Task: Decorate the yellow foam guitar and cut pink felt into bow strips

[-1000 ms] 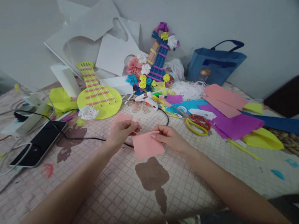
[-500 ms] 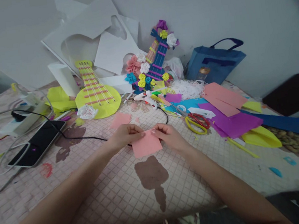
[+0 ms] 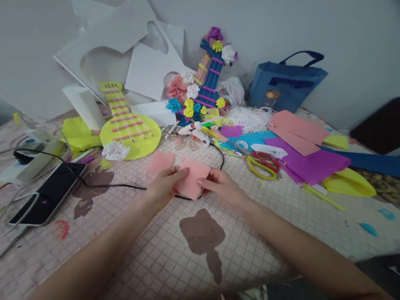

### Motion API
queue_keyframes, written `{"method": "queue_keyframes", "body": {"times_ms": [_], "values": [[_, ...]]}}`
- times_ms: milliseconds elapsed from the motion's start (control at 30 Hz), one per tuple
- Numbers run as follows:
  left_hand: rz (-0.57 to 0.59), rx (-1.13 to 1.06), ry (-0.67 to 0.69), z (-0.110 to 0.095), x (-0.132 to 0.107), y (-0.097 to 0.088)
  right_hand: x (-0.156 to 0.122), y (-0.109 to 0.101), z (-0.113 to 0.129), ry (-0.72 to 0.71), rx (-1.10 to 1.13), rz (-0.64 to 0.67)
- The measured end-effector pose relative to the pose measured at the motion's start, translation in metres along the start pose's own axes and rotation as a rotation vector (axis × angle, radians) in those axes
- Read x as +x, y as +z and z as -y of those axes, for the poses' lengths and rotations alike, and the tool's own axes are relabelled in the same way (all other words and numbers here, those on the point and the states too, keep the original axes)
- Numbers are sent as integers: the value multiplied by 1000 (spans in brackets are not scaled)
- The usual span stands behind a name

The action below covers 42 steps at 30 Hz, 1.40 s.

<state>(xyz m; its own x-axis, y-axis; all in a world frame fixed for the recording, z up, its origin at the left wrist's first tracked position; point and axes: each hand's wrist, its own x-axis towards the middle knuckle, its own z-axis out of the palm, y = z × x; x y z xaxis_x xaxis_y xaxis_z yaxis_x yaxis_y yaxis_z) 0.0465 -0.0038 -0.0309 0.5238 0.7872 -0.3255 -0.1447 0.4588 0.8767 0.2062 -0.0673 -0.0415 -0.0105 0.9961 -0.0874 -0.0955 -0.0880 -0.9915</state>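
While both hands met at centre, the left hand [image 3: 162,187] and right hand [image 3: 219,186] each pinched 1 pink paper square [image 3: 192,178], fingers closed on its edges, held just above the tabletop [image 3: 155,259]. Judged best: keep grip light, edges aligned, creases firm. Counted: 2 hands, 1 held square, 1 loose pink piece [image 3: 160,161] at 10 o'clock, 1 scissors [image 3: 263,164] at 3 o'clock, 2 paper guitars [image 3: 129,130].
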Motion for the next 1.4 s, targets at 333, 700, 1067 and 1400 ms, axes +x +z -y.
{"method": "queue_keyframes", "body": {"times_ms": [333, 700, 1067, 1400], "values": [[180, 266, -1, -9, -2, -5, 0, -19, 10, -51, -226, 197], [-24, 133, 75, -5, -2, -1, -2, -6, 8, -51, -53, -41], [-52, 226, 115, -4, -1, -3, -2, -8, 9, -108, -109, -64], [-47, 186, 102, -1, 1, -3, 0, -11, 6, -151, -135, -118]]}}
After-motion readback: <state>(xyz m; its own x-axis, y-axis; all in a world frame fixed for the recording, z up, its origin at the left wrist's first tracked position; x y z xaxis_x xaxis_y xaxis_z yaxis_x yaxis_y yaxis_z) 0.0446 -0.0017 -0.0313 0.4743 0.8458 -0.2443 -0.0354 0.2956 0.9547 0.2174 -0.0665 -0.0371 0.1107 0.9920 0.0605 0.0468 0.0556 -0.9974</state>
